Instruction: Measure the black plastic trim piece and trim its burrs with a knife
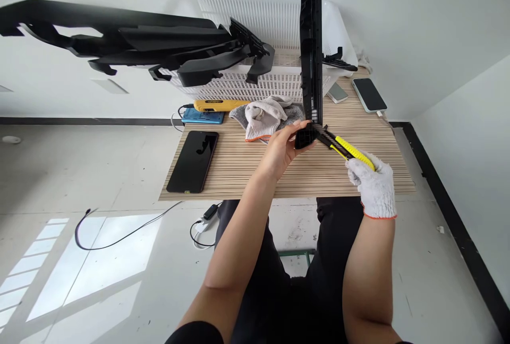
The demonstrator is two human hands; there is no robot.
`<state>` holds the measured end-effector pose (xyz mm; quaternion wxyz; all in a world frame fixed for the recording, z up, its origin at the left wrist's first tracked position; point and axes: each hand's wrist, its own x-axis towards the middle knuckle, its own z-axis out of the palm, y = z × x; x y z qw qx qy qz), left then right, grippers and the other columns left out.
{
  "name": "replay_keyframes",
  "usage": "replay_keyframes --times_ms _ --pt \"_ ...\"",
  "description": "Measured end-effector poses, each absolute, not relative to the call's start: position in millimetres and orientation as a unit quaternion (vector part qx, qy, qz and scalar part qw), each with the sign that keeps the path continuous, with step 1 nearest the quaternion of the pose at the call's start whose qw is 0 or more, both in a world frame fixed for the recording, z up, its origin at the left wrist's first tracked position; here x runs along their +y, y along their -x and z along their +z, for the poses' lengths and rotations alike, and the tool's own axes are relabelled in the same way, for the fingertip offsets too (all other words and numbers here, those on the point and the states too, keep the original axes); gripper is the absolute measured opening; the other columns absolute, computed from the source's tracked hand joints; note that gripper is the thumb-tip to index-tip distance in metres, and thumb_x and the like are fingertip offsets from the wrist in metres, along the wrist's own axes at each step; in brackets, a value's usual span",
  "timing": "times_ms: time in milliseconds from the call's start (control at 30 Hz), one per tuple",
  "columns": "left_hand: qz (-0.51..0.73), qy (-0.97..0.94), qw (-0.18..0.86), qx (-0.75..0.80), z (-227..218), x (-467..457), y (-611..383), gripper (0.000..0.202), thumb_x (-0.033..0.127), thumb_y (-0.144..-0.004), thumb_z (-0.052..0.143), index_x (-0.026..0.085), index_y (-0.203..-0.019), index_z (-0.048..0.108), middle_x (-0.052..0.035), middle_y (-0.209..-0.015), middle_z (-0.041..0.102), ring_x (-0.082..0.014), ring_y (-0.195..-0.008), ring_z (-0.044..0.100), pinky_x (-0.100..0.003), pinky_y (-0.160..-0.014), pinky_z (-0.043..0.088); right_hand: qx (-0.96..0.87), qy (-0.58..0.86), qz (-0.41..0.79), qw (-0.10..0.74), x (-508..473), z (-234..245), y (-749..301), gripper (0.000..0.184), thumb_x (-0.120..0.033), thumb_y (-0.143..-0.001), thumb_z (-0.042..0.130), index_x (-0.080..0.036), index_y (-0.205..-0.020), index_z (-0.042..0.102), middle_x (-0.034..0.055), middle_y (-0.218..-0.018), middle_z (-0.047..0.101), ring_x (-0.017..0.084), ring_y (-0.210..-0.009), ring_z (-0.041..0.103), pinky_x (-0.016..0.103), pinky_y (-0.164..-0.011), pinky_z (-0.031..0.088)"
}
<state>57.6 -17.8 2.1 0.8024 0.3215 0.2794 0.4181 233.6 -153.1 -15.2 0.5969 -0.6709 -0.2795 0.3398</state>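
In the head view, the bare left hand [281,147] has its grip closed on the near end of a black plastic part [311,62], above the desk [247,177]. The gloved right hand [374,187] has its grip around a yellow knife [353,151] meeting that end. Work on this part looks unfinished; more black pieces [167,41] rest in the white basket [279,85], their state unclear. The knife's tip is hard to make out; the part's far end is cut off.

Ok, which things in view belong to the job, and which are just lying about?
In the job:
black plastic part, in the left hand
yellow knife, in the gloved right hand
probably the black parts in the white basket

Lying about:
black phone
phone on a cable
loose glove
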Motion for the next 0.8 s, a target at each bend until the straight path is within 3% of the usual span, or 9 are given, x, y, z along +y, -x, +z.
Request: replay_keyframes --times_ms 400,700,800 --pt "0.407 -0.336 0.803 0.276 1.1 -16.2 -54.5 0.021 0.033 -0.085 0.07 0.016 -0.094 0.079 -0.0098 -0.109 0.078 -0.0286 -0.117 0.069 -0.037 -0.091 0.063 -0.29 0.668 0.362 0.582 -152.3 -20.9 -237.1 0.038 -0.03 -0.067 0.084 -0.02 -0.103 0.079 -0.0034 -0.062 0.06 0.008 -0.049 0.046 0.022 -0.042 0.035" --pt "0.41 -0.341 0.8 0.274 0.7 -16.5 -54.7 0.019 0.032 -0.086 0.07 0.016 -0.094 0.078 -0.0098 -0.111 0.078 -0.029 -0.12 0.068 -0.04 -0.095 0.062 -0.245 0.67 0.351 0.607 -152.0 -19.5 -237.3 0.028 -0.029 -0.065 0.082 -0.019 -0.091 0.078 -0.0039 -0.056 0.059 0.008 -0.045 0.047 0.021 -0.039 0.034" --pt "0.407 -0.351 0.799 0.269 -0.1 -16.6 -55.2 0.02 0.031 -0.086 0.07 0.015 -0.094 0.079 -0.01 -0.108 0.078 -0.028 -0.114 0.07 -0.037 -0.089 0.064 -0.265 0.674 0.387 0.57 -153.0 -19.8 -238.3 0.03 -0.027 -0.063 0.084 -0.017 -0.09 0.078 -0.004 -0.054 0.058 0.008 -0.044 0.047 0.02 -0.038 0.033"
